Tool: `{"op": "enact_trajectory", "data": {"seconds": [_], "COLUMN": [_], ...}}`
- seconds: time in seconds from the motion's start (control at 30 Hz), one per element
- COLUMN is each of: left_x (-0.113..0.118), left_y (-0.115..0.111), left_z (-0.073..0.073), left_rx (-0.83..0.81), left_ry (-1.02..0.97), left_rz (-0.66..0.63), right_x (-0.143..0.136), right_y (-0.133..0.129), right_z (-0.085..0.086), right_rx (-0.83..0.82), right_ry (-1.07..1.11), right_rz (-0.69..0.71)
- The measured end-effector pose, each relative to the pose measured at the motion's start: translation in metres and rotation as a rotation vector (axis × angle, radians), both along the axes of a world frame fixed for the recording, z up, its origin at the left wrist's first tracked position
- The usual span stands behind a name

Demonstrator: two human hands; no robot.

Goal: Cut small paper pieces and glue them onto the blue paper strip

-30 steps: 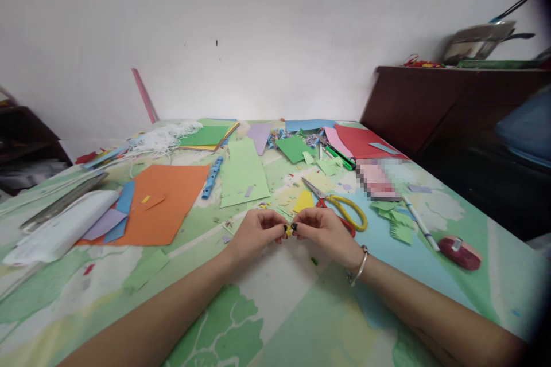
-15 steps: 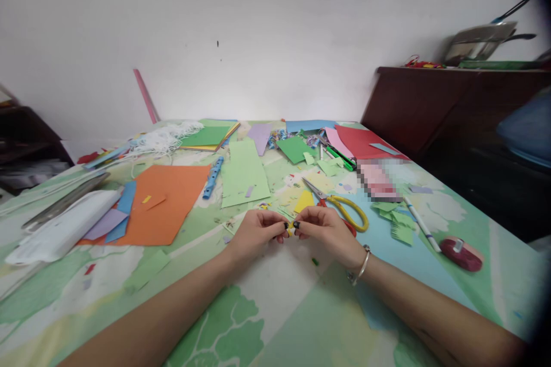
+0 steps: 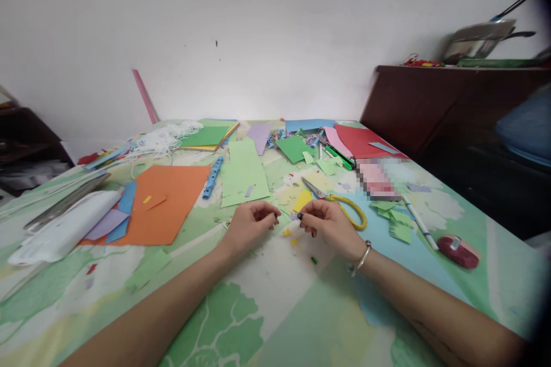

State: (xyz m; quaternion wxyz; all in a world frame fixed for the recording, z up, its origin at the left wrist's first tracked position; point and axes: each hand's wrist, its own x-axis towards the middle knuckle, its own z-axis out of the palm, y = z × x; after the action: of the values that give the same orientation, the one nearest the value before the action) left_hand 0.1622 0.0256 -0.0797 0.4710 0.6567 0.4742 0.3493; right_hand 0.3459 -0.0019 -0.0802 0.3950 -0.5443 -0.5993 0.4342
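My left hand [image 3: 253,225] hovers over the middle of the table, thumb and fingertips pinched together; whatever may be between them is too small to make out. Facing it a short gap away, my right hand [image 3: 329,226] is pinched too, with a pale lilac scrap [image 3: 294,217] at its fingertips that may be held or lie behind. Small yellow paper bits [image 3: 287,233] lie on the cloth between the hands. Just beyond my right hand are scissors with yellow handles [image 3: 359,215] and a yellow paper piece [image 3: 302,200]. A tiny green bit [image 3: 314,261] lies nearer me.
Orange paper [image 3: 172,200], a blue paper strip [image 3: 213,178] and a light green sheet [image 3: 244,172] lie left and ahead. To the right are light blue paper [image 3: 413,272], green scraps [image 3: 400,229], a white pen [image 3: 419,222] and a dark red oval object [image 3: 458,252].
My hands, which met fingertip to fingertip over a yellow bit, have moved apart. Yellow bits now show on the cloth between them.
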Motion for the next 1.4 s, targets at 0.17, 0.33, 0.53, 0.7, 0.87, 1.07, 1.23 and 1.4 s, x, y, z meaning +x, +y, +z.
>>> {"op": "enact_trajectory", "data": {"seconds": [0.17,0.33,0.53,0.7,0.87,1.07,1.23,1.4], "left_x": [-0.005,0.0,0.004,-0.025,-0.061,-0.064,-0.057,-0.053], "left_y": [0.009,0.002,0.0,0.032,0.06,0.058,0.05,0.046], "left_z": [-0.009,-0.013,-0.019,-0.016,-0.019,-0.017,-0.017,-0.019], "left_rx": [0.248,0.473,0.641,0.673,0.583,0.58,0.59,0.604], "left_ry": [0.268,0.373,0.532,0.801,0.89,0.956,1.013,1.068], "left_rz": [-0.035,-0.165,-0.164,0.125,0.17,0.088,0.091,0.08], "right_x": [0.012,0.018,0.015,0.017,0.032,0.043,0.05,0.057], "right_y": [0.01,0.014,0.011,0.011,0.017,0.023,0.024,0.023], "right_z": [-0.005,-0.007,-0.005,-0.001,-0.002,-0.012,-0.015,-0.014], "right_rx": [0.004,0.037,0.162,0.279,0.3,0.263,0.246,0.232], "right_ry": [-0.183,-0.32,-0.478,-0.641,-0.798,-0.903,-0.922,-0.933], "right_rz": [-0.045,0.074,0.08,-0.06,-0.231,-0.309,-0.269,-0.233]}}
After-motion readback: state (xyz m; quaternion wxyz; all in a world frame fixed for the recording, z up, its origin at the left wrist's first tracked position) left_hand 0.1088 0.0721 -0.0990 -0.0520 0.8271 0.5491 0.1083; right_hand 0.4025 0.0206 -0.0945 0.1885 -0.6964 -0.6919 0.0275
